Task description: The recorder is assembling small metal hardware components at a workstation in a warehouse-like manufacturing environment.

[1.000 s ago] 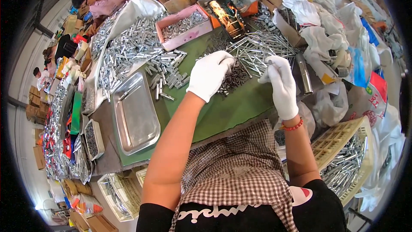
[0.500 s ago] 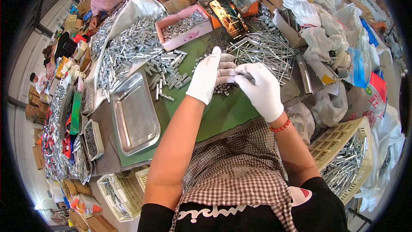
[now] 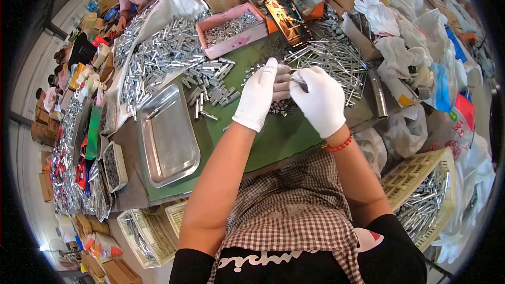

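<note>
The left hand is held over the dark parts, thumb and fingers parted. The right hand, apart a second ago, is now brought up to it near the rods, its grip hidden; two-handed handling is apparently under way.

Green tabletop; steel tray; pink box; rods
</note>
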Demonstrator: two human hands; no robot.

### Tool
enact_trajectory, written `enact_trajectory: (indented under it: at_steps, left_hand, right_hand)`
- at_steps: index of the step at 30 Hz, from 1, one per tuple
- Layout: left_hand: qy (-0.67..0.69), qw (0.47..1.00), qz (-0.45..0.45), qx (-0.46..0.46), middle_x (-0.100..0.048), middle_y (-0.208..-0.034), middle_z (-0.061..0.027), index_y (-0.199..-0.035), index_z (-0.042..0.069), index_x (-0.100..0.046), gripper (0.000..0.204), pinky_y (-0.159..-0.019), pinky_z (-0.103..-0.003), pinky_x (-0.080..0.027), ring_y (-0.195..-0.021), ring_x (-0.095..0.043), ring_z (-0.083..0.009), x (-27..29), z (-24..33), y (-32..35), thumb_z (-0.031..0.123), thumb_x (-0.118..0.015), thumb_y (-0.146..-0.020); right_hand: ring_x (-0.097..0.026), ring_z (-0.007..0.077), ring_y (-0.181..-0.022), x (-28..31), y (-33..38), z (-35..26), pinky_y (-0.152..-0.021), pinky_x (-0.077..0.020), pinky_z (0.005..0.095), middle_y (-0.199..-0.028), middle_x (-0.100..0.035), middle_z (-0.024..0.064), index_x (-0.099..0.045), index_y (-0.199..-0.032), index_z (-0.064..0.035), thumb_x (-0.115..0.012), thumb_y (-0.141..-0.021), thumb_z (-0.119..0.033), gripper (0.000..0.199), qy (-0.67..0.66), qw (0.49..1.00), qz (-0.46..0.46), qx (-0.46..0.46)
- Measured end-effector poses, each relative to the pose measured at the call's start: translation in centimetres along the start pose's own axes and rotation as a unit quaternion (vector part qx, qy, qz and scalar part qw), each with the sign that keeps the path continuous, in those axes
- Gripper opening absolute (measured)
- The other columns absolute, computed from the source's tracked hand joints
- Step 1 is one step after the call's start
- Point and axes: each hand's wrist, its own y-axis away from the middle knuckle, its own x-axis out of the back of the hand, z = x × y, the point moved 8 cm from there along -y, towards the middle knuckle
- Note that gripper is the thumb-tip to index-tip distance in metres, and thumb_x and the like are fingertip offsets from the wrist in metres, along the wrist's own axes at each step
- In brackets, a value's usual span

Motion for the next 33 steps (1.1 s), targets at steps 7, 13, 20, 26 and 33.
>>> enact_trajectory:
  at_steps: [7,13,20,26,33]
  left_hand:
    - [0.035,0.999,0.006,-0.001,-0.066,-0.124,-0.022,-0.138,-0.009,-0.053,0.074,-0.092,-0.038,-0.057,-0.107,-0.068,-0.0278,0.0,-0.1,0.2,0.057,-0.043,-0.106]
    - [-0.108,0.987,0.045,-0.106,-0.072,-0.101,-0.0148,-0.13,0.002,-0.062,0.057,-0.079,-0.034,-0.056,-0.086,-0.071,-0.021,0.6,1.0,1.5,0.052,-0.046,-0.107]
    - [-0.458,0.871,0.07,-0.164,-0.071,-0.11,-0.0165,-0.129,0.005,-0.064,0.041,-0.08,-0.035,-0.056,-0.089,-0.072,-0.025,1.9,4.8,6.1,0.037,-0.054,-0.105]
    - [-0.801,0.546,0.146,-0.198,-0.063,-0.087,-0.0073,-0.089,0.013,-0.067,0.01,-0.073,-0.041,-0.052,-0.085,-0.064,-0.0278,8.2,4.6,9.0,0.011,-0.06,-0.083]
    - [-0.802,0.553,0.091,-0.206,-0.063,-0.083,-0.0081,-0.087,0.012,-0.065,0.005,-0.074,-0.042,-0.05,-0.085,-0.063,-0.028,9.5,3.8,9.3,0.013,-0.064,-0.082]
  right_hand:
    - [-0.067,0.0313,-0.076,0.1,-0.3,0.0,-0.067,-0.0534,0.0418,-0.085,-0.065,0.009,-0.073,-0.093,-0.0142,-0.067,-0.087,-0.016,0.009,0.018,0.999,-0.027,0.032]
    - [-0.068,0.0316,-0.081,-1.7,-0.4,-1.4,-0.07,-0.054,0.0426,-0.089,-0.065,0.0102,-0.073,-0.099,-0.0149,-0.07,-0.087,-0.022,0.014,0.017,0.993,-0.112,0.038]
    - [-0.068,0.0322,-0.076,-0.9,0.7,-0.1,-0.067,-0.0535,0.0422,-0.085,-0.066,0.0095,-0.072,-0.095,-0.0138,-0.07,-0.088,-0.019,0.009,0.034,0.993,-0.105,0.045]
    - [-0.067,0.033,-0.083,0.5,1.3,0.4,-0.073,-0.0533,0.0422,-0.092,-0.067,0.0118,-0.069,-0.103,-0.0096,-0.069,-0.089,-0.015,0.015,0.053,0.994,-0.097,0.018]
    - [-0.063,0.0347,-0.083,0.0,2.9,-2.9,-0.073,-0.0512,0.0413,-0.091,-0.064,0.0133,-0.068,-0.103,-0.0059,-0.064,-0.088,-0.002,0.016,-0.065,0.984,-0.13,0.101]
